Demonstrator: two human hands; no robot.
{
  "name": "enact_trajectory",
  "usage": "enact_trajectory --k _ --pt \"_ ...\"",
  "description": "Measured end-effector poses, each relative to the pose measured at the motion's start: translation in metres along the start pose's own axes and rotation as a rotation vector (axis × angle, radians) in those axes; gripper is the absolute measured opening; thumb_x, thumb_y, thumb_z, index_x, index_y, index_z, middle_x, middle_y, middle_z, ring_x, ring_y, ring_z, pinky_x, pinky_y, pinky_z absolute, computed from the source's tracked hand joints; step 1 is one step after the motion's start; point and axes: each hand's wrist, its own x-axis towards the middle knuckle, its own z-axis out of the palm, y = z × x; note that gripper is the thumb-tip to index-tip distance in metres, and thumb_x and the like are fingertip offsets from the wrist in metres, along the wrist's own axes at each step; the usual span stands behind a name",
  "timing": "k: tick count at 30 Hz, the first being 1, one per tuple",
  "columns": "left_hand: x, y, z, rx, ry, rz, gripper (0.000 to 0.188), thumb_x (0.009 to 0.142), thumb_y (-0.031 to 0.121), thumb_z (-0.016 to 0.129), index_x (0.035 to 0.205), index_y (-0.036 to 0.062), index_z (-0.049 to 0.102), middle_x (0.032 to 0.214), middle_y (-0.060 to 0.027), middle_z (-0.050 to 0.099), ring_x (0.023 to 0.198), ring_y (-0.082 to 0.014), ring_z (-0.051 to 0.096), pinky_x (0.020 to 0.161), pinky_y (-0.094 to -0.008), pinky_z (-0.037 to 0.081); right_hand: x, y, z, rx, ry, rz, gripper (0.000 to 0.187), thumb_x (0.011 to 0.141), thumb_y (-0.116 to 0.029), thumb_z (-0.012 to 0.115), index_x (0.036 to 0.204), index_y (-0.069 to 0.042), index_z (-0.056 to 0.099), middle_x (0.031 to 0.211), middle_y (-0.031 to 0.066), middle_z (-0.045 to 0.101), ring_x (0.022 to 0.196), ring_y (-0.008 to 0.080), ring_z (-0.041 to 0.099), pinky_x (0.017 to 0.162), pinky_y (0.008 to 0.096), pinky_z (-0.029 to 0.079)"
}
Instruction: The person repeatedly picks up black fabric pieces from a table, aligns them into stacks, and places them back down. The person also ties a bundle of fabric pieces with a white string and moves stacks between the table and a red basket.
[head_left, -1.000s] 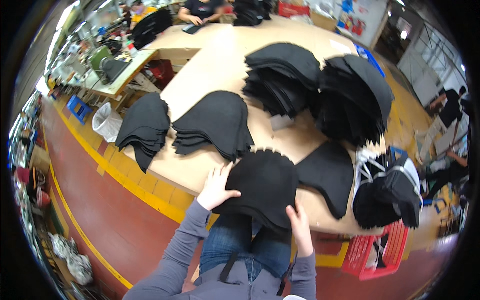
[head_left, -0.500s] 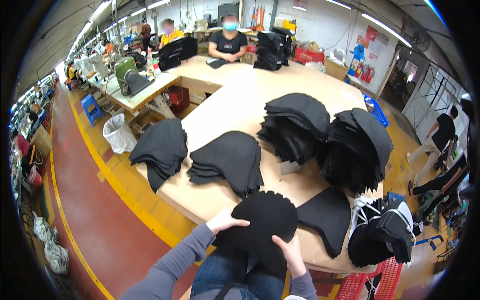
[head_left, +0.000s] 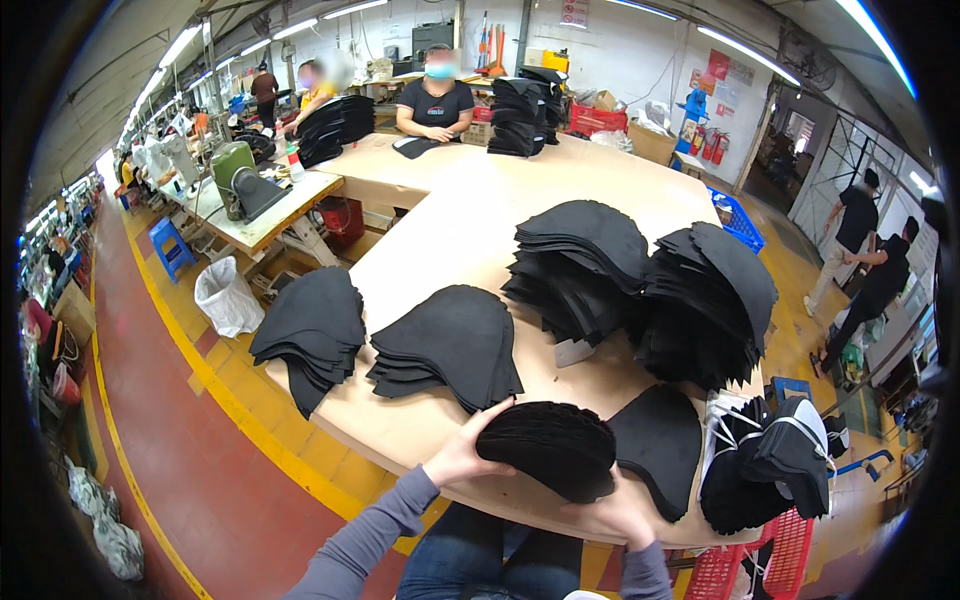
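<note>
Between my two hands, over the table's near edge, I hold a stack of black cut fabric pieces (head_left: 548,450), tilted so its layered curved edge shows. My left hand (head_left: 468,455) grips its left end, the thumb below and the fingers at the back. At the right end my right hand (head_left: 618,512) clasps the stack, its fingers partly hidden. Just right of it a flat black piece (head_left: 655,445) lies on the table. Beyond my left hand sits a fanned pile of similar pieces (head_left: 445,340), and another pile (head_left: 312,325) stands at the table's left edge.
Two taller black stacks (head_left: 582,245) (head_left: 708,300) stand on the pale table (head_left: 455,215). Tied bundles (head_left: 770,465) hang over the right corner above a red basket (head_left: 790,550). A person (head_left: 436,105) sits across the table. A sewing machine (head_left: 235,175) stands far left.
The stack has risen from my lap to the table edge and tipped, so its layered edge now shows. Both hands moved with it. My view has shifted slightly.
</note>
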Motion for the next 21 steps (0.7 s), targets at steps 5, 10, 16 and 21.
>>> enact_trajectory --k 5,10,16,21 --pt "-0.005 -0.021 0.02 -0.113 0.166 0.118 0.086 0.064 0.008 0.091 0.138 0.0067 0.048 0.129 -0.0096 0.057 0.123 -0.0208 0.054 0.105 -0.0353 0.044 0.006 0.028 0.034 0.09 0.308 -0.342 0.075 0.064 -0.01 0.085 0.13 -0.003 0.051 0.134 0.0191 0.051 0.126 0.0325 0.052 0.106 0.0416 0.041" --pt "-0.015 -0.016 0.012 -0.101 0.139 0.052 0.078 0.066 0.009 0.09 0.133 0.0058 0.051 0.125 -0.01 0.057 0.121 -0.0244 0.056 0.104 -0.0356 0.044 0.003 0.006 0.037 0.066 0.372 -0.356 0.068 0.068 -0.008 0.083 0.129 -0.004 0.054 0.112 0.0161 0.068 0.101 0.0267 0.067 0.09 0.0367 0.051" --pt "-0.024 0.072 0.017 -0.178 0.478 0.407 0.049 0.084 0.01 0.076 0.127 -0.0011 0.055 0.125 -0.0161 0.06 0.122 -0.0308 0.054 0.105 -0.0424 0.041 0.005 0.002 0.057 0.496 0.566 -0.137 0.051 0.069 -0.005 0.084 0.115 0.003 0.063 0.106 0.0136 0.071 0.093 0.023 0.069 0.086 0.0343 0.054" --pt "-0.037 0.168 0.015 -0.643 -0.055 0.68 0.037 0.093 0.027 0.065 0.11 -0.0055 0.066 0.103 -0.0233 0.069 0.102 -0.038 0.063 0.093 -0.0484 0.043 0.0 -0.018 0.043 1.062 0.471 0.276 0.04 0.081 -0.008 0.073 0.117 0.006 0.063 0.11 0.014 0.068 0.094 0.0237 0.068 0.086 0.0347 0.055"
